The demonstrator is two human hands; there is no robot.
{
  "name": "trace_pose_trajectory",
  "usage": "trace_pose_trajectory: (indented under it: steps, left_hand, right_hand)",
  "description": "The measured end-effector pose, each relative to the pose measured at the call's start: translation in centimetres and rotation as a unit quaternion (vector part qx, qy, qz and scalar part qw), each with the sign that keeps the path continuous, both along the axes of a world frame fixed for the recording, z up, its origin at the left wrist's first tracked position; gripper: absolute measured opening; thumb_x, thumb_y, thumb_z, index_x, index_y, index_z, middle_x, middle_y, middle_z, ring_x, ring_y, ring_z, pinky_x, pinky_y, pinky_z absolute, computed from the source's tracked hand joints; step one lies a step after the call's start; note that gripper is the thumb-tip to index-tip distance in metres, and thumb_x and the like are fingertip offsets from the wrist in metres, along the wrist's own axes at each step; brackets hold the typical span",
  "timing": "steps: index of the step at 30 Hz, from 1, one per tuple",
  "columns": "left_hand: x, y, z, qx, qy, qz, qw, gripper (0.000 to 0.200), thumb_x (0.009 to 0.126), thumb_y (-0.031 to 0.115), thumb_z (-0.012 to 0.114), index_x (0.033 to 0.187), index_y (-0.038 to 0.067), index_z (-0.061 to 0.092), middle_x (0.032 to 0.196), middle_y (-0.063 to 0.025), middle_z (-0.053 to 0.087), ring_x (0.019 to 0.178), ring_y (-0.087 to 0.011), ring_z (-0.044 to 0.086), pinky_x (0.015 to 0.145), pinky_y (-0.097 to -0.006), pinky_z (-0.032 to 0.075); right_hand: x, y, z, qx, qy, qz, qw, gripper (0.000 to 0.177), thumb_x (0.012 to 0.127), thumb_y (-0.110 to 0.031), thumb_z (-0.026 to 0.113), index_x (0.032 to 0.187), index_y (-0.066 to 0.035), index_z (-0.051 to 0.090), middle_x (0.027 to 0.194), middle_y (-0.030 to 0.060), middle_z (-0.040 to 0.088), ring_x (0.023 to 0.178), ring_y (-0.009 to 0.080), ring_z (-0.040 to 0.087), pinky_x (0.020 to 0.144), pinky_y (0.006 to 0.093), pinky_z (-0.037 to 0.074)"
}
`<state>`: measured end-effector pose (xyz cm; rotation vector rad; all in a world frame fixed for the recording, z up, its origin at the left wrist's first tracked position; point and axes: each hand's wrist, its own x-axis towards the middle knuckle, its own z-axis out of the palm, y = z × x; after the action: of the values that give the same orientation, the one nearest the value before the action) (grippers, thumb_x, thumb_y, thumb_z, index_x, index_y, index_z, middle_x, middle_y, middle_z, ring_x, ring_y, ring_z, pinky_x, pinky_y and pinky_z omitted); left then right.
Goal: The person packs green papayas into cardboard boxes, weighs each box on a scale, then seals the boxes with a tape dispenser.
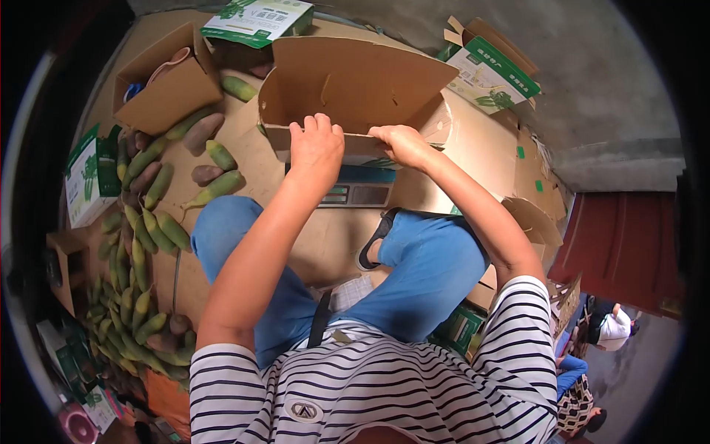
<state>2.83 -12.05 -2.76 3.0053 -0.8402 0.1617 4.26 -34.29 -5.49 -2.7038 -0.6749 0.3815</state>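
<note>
A large open cardboard box (359, 81) stands in front of me, its plain brown inside showing and its far flap raised. My left hand (318, 144) is closed on the near rim, fingers hooked over the edge. A little to the right, my right hand (401, 145) pinches the same rim. Just below the box, partly hidden by it and by my left forearm, is a weighing scale (368, 194) with a small display. On the left lie many long green radishes (171, 228), mixed with several reddish-brown roots (203, 133).
A smaller brown box (166, 81) with things inside stands at the upper left. Printed green-and-white cartons are at the top (255, 21), upper right (492, 74) and left (92, 176). Cardboard sheets (481, 148) cover the floor. Other people (610, 329) are at the lower right, near a dark red door (617, 251).
</note>
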Motion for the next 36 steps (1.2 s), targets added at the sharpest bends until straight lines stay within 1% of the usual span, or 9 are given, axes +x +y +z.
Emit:
trace_pose_trajectory:
  steps: [6,11,16,18,22,25,27,32,36]
  left_hand:
    - [-1.4,-0.5,-0.3,0.001,-0.002,-0.028,1.000,0.028,0.076,0.023,0.073,0.096,0.006,0.062,0.099,-0.0105,0.056,0.099,-0.0276,0.055,0.085,-0.0446,0.042]
    - [-2.2,-1.1,0.7,-0.018,-0.007,-0.023,1.000,0.027,0.075,0.020,0.072,0.096,0.007,0.063,0.099,-0.0101,0.059,0.098,-0.0262,0.057,0.085,-0.0441,0.042]
    - [-4.9,-0.9,3.0,-0.059,0.005,-0.054,0.997,0.025,0.075,0.022,0.072,0.093,0.007,0.063,0.090,-0.0086,0.060,0.090,-0.0260,0.061,0.082,-0.0428,0.044]
    - [-6.7,0.3,5.4,-0.133,0.012,-0.078,0.988,0.030,0.076,0.027,0.072,0.095,0.007,0.062,0.087,-0.0084,0.059,0.087,-0.0254,0.060,0.083,-0.0428,0.045]
    - [-8.5,5.6,10.1,-0.392,-0.003,-0.080,0.916,0.033,0.081,0.021,0.071,0.106,0.004,0.061,0.108,-0.0138,0.063,0.099,-0.0299,0.061,0.086,-0.0397,0.047]
    - [-8.0,11.4,5.8,-0.488,-0.008,0.062,0.870,0.025,0.084,0.011,0.066,0.106,0.000,0.062,0.100,-0.0160,0.064,0.092,-0.0318,0.063,0.081,-0.0359,0.050]
    - [-8.1,15.6,-1.6,-0.492,0.066,0.202,0.844,0.025,0.084,0.012,0.064,0.106,-0.001,0.062,0.099,-0.0176,0.064,0.091,-0.0312,0.064,0.080,-0.0365,0.050]
    - [-12.8,25.0,-18.5,-0.286,0.202,0.330,0.877,0.029,0.081,0.017,0.067,0.103,0.000,0.061,0.099,-0.0208,0.062,0.092,-0.0373,0.061,0.080,-0.0436,0.049]
    - [-11.7,26.6,-23.4,-0.209,0.197,0.359,0.888,0.036,0.077,0.015,0.067,0.108,-0.001,0.059,0.108,-0.0223,0.060,0.101,-0.0389,0.058,0.083,-0.0459,0.048]
  right_hand:
    - [-1.5,0.6,-0.1,-0.054,-0.033,-0.023,0.998,0.036,0.076,-0.009,0.067,0.111,-0.008,0.056,0.106,0.0139,0.063,0.102,0.0334,0.060,0.083,0.0439,0.049]
    - [-2.9,2.4,2.9,-0.096,-0.088,-0.035,0.991,0.069,0.073,-0.029,0.077,0.132,-0.010,0.048,0.124,0.0131,0.056,0.116,0.0318,0.053,0.097,0.0443,0.043]
    - [-3.0,2.8,3.4,-0.092,-0.089,-0.054,0.990,0.069,0.075,-0.031,0.075,0.134,-0.010,0.046,0.126,0.0144,0.055,0.118,0.0319,0.052,0.098,0.0429,0.043]
    - [-2.5,2.3,2.4,-0.087,-0.077,-0.051,0.992,0.068,0.076,-0.032,0.074,0.134,-0.010,0.046,0.127,0.0146,0.055,0.118,0.0322,0.052,0.098,0.0429,0.043]
    - [-1.3,2.2,0.9,-0.073,-0.056,-0.039,0.995,0.052,0.080,-0.022,0.071,0.126,-0.010,0.052,0.114,0.0137,0.062,0.111,0.0319,0.056,0.093,0.0431,0.045]
    - [-1.1,2.7,0.3,-0.016,-0.049,-0.029,0.998,0.022,0.083,-0.011,0.065,0.105,-0.009,0.058,0.096,0.0136,0.064,0.096,0.0338,0.061,0.080,0.0430,0.048]
    - [-0.8,2.4,0.1,0.010,-0.023,-0.020,0.999,0.021,0.083,-0.010,0.064,0.103,-0.008,0.058,0.095,0.0144,0.063,0.094,0.0349,0.061,0.078,0.0429,0.048]
    - [-0.7,2.8,0.7,0.035,-0.008,-0.016,0.999,0.020,0.084,-0.007,0.062,0.104,-0.006,0.059,0.096,0.0157,0.063,0.091,0.0367,0.060,0.077,0.0415,0.048]
    - [-0.4,3.5,1.3,0.049,0.017,-0.016,0.999,0.020,0.084,-0.006,0.063,0.103,-0.004,0.059,0.096,0.0171,0.062,0.090,0.0379,0.060,0.076,0.0419,0.048]
